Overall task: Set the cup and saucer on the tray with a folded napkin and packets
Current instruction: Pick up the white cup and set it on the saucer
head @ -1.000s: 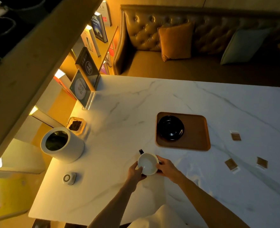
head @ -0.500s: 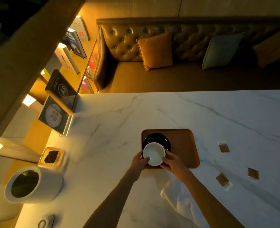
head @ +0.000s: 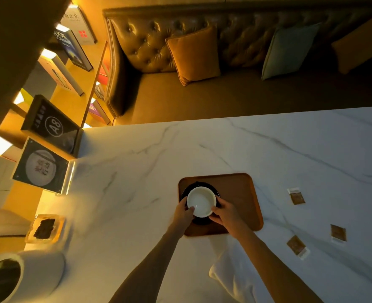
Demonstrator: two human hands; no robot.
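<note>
A cup (head: 201,201), white inside, sits over the black saucer (head: 202,185) on the left half of the brown tray (head: 237,193). My left hand (head: 183,212) grips the cup's left side and my right hand (head: 224,212) its right side. Most of the saucer is hidden beneath the cup and my hands. A white napkin (head: 231,278) lies loosely on the marble table (head: 137,171) near the front edge, under my right forearm. Three brown packets lie right of the tray: one packet (head: 297,196), a second packet (head: 338,233), and a third packet (head: 297,246).
At the table's left end stand a white cylindrical container (head: 25,274), a small glass dish (head: 45,228) with dark contents and an upright sign (head: 42,165). A leather sofa (head: 224,62) with cushions runs beyond the far edge; bookshelves rise at the left.
Both hands carried the cup from the table in front of the tray onto the saucer. The view shifted forward and left.
</note>
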